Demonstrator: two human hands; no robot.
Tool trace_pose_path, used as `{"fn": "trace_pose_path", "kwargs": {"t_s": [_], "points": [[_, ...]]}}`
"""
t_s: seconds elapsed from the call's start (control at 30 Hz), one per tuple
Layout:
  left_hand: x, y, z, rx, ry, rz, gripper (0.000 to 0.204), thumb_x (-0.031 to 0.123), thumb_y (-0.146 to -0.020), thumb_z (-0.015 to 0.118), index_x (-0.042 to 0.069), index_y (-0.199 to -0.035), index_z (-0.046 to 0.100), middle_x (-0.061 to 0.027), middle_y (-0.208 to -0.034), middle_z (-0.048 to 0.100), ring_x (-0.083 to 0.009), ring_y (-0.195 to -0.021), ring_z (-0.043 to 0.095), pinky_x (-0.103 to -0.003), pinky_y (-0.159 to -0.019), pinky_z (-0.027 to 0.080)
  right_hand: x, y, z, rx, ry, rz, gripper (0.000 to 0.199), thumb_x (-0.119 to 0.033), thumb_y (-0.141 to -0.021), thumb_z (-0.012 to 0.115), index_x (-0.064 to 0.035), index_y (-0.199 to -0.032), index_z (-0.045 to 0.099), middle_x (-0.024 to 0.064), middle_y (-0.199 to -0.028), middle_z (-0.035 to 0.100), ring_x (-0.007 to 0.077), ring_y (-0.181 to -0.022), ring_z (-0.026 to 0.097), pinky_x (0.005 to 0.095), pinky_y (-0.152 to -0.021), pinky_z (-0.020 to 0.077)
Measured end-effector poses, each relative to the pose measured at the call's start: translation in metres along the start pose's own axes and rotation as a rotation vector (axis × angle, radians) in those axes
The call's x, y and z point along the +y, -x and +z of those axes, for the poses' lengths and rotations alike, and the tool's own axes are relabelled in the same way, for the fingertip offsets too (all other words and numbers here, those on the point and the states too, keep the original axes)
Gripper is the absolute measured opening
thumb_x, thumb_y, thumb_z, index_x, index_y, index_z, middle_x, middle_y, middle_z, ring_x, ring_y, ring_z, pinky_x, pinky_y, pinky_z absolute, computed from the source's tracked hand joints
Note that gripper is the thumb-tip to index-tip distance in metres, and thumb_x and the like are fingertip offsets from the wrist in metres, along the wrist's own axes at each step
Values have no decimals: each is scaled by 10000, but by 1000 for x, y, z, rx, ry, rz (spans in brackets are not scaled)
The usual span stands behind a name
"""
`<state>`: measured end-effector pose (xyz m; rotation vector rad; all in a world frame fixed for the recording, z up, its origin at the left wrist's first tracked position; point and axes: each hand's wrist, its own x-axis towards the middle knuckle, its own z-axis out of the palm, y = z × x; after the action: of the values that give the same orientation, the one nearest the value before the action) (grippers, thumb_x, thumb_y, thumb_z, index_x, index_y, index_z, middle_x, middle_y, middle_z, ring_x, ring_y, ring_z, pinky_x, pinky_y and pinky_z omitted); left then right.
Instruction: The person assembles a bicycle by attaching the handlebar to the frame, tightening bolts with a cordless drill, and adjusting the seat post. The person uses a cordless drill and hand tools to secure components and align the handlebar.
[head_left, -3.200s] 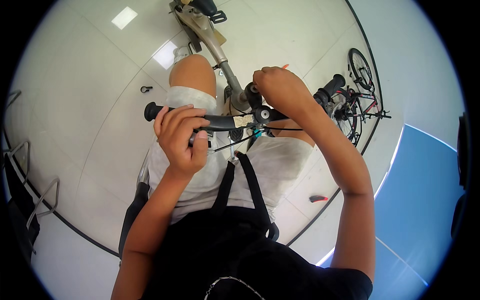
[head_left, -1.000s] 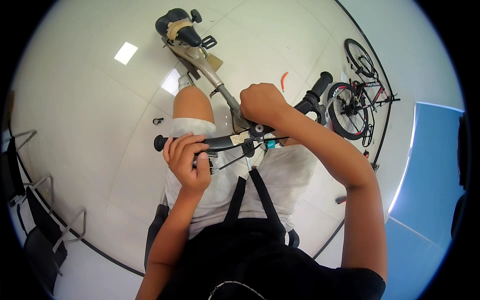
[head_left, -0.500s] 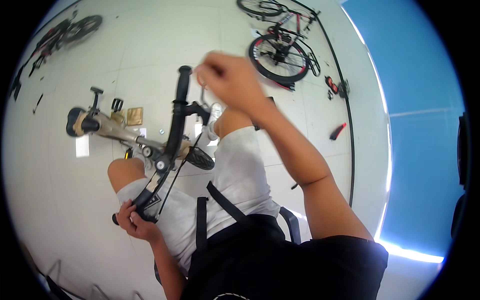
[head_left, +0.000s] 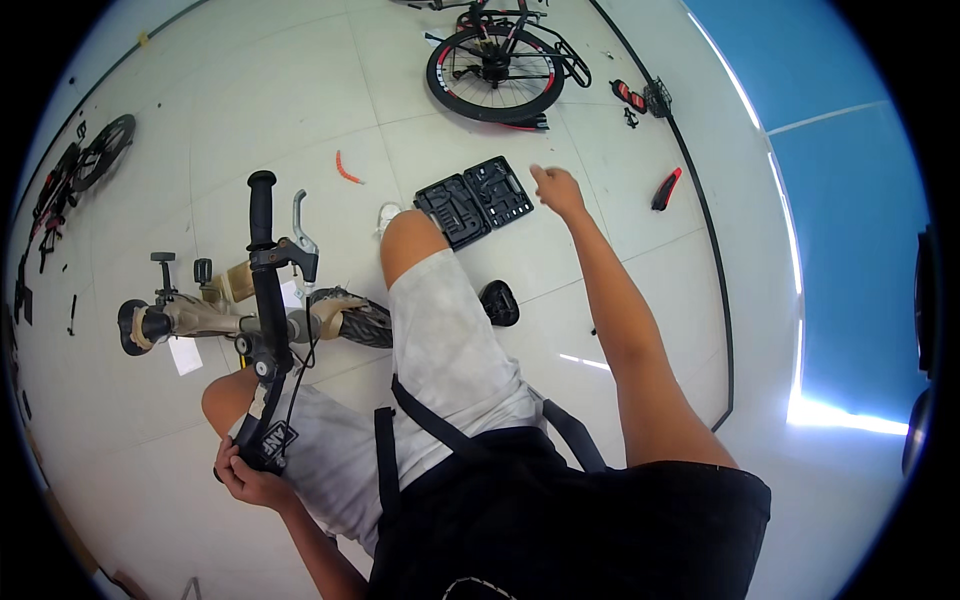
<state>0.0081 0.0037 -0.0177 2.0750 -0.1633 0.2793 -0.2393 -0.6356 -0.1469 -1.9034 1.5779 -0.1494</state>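
Note:
My left hand [head_left: 245, 478] is closed round the near end of a black handlebar [head_left: 270, 312], close to my left thigh. The handlebar belongs to a small tan bicycle [head_left: 200, 318] standing between my knees. At its far end are a black rubber grip [head_left: 261, 210] and a silver brake lever [head_left: 301, 222], with no hand on them. My right hand [head_left: 560, 192] reaches out over the floor at the right, its fingers curled and slightly blurred; whatever they hold, if anything, is hidden. Just left of it lies an open black tool case [head_left: 475, 203] with moulded slots.
A black bicycle [head_left: 497, 75] lies at the far side, another [head_left: 75, 185] at the far left. On the floor are an orange strip [head_left: 346, 168], a black pouch-like object [head_left: 499, 303], a red-and-black part [head_left: 666, 189] and a brown box [head_left: 236, 281]. A blue wall [head_left: 850, 250] rises at right.
My right hand has moved from beside the handlebar's far grip out to the right, near the tool case, which has come into sight. The handlebar has turned somewhat; my left hand still grips it.

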Motion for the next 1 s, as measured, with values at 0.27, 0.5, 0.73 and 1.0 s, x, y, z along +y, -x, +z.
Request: {"fn": "trace_pose_path", "kwargs": {"t_s": [0.27,0.5,0.73,1.0], "points": [[11,4,3,28,-20,-10,239,103,-1015,442,-60,-986,614,-171,-1172,680,-263,-1083,612,-387,-991,476,103,58,27,-377,4,298,497,-435,-946,537,32,-841,674,140,-748,702,236,-618,680,382,-539,539],[8,3,-1,-1,-52,-7,246,116,-1016,445,-65,-980,608,-178,-1167,681,-265,-1080,613,-393,-987,477,101,89,61,-502,46,218,505,-430,-953,530,40,-876,696,148,-741,711,251,-617,691,390,-565,563],[0,1,-6,-9,-26,-11,229,116,-1020,455,-50,-983,609,-169,-1173,674,-264,-1098,604,-391,-1012,460,-1,134,94,-294,-34,-234,398,-391,-944,613,-19,-1007,740,192,-1033,741,361,-980,693,428,-861,549],[-6,-11,-15,-204,-93,57,338,234,-1037,498,-37,-1180,641,-157,-1224,659,-281,-1140,589,-408,-1044,431,-217,222,77,-293,-485,-625,641,-382,-954,667,26,-1409,472,245,-1310,578,372,-1242,566,453,-1045,445]]}}
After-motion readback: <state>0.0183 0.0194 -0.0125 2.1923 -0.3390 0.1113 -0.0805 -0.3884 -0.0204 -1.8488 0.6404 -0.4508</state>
